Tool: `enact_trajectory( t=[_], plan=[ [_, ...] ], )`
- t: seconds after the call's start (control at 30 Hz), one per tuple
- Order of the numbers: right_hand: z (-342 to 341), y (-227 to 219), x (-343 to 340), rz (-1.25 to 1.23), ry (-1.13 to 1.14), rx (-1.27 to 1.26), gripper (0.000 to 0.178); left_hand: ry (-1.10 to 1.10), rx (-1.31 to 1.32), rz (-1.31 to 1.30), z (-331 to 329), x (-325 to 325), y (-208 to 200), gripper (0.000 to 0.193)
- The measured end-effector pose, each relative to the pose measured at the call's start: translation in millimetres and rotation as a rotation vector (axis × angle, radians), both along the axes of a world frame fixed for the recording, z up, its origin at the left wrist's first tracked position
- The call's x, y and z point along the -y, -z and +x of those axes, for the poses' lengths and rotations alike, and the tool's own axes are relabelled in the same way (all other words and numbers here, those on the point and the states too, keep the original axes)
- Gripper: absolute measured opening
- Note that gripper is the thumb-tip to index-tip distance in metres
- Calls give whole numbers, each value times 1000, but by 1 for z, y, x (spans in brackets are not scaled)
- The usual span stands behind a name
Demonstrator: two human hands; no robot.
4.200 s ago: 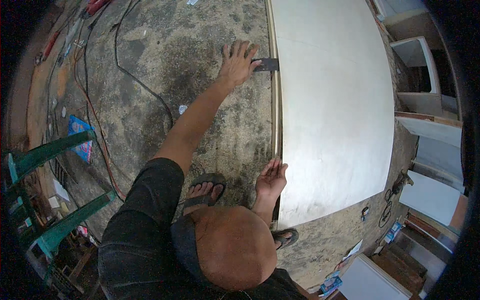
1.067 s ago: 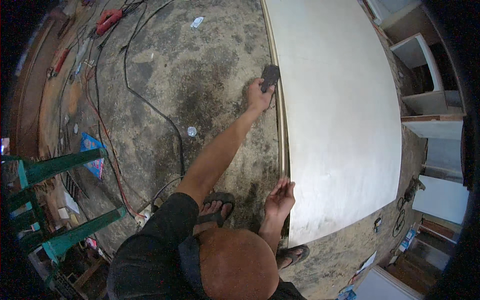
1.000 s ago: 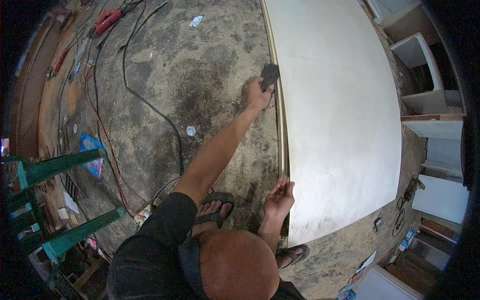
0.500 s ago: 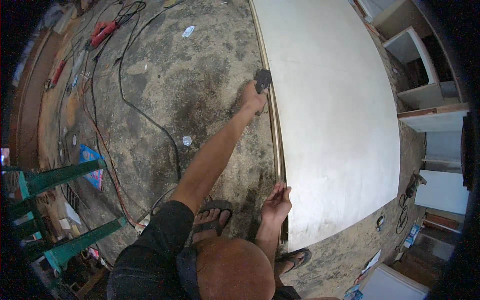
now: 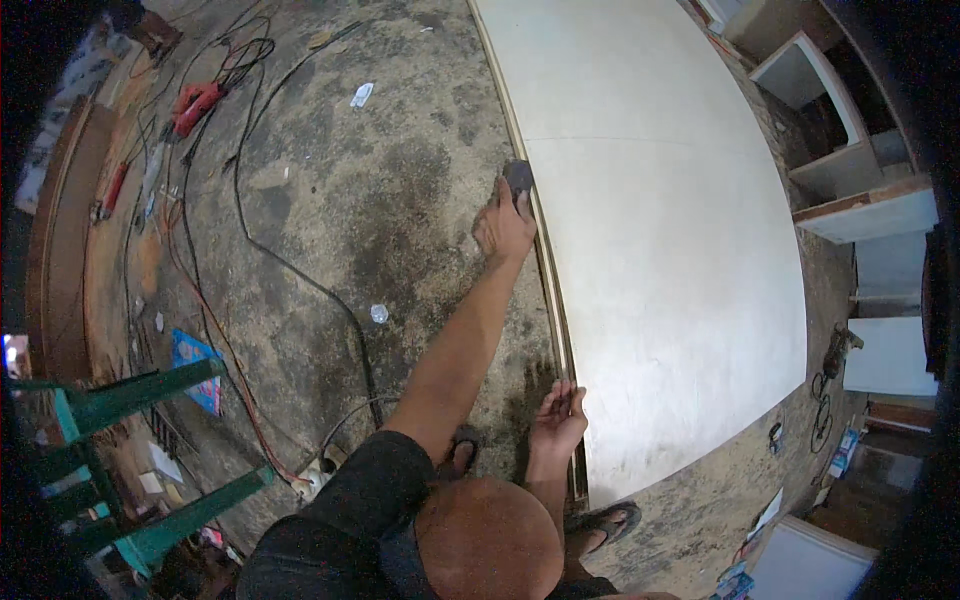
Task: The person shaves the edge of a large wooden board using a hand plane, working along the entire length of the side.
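Note:
My left hand (image 5: 505, 228) reaches far along the left edge of a large white panel (image 5: 670, 270). Its fingers are around a small dark block-shaped tool (image 5: 517, 177), which sits against that edge; its exact kind is unclear. Nearer to me, my right hand (image 5: 558, 425) is turned palm up at the same edge. Its fingers are curled together by a narrow pale strip (image 5: 556, 310) that runs along the panel's side. Whatever may be between those fingertips is too small to make out.
Black and orange cables lie across the stained concrete floor (image 5: 330, 190) on the left. Further off is a red power tool (image 5: 195, 108). A green metal frame (image 5: 140, 395) stands at lower left. White cabinet boxes (image 5: 865, 225) line the right side, with a loose cable nearby.
The view has shifted slightly. My left hand has turned, with its fingers now stretched up along the dark tool. My right hand stays by the panel edge, its fingers a little more curled.

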State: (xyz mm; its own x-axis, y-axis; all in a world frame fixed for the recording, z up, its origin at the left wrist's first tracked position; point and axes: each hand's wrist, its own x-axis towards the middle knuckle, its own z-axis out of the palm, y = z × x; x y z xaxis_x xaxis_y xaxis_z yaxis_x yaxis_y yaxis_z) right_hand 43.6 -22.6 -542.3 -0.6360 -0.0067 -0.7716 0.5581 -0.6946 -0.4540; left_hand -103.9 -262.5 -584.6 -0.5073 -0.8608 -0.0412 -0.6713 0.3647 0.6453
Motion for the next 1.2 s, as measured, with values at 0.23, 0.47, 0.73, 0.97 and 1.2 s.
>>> enact_trajectory(
  t=[0.23, 0.47, 0.73, 0.97, 1.2],
  plan=[
    [2, -4, 4, 59, -83, -48, 27, 0, -16, -148, 1, -4, 7, 52],
    [-3, -1, -3, 35, 19, -39, 27, 86, 11, 160, -6, 26, -30, 49],
    [6, 6, 0, 40, 6, -6, 26, 1, -55, 175, -5, 50, -9, 48],
    [-5, 9, 3, 29, 25, -36, 25, 110, -210, 107, -22, 35, 10, 43],
    [1, 27, -11, -61, -103, 27, 32, 466, -78, 83, 55, 79, 7, 39]
  ],
)
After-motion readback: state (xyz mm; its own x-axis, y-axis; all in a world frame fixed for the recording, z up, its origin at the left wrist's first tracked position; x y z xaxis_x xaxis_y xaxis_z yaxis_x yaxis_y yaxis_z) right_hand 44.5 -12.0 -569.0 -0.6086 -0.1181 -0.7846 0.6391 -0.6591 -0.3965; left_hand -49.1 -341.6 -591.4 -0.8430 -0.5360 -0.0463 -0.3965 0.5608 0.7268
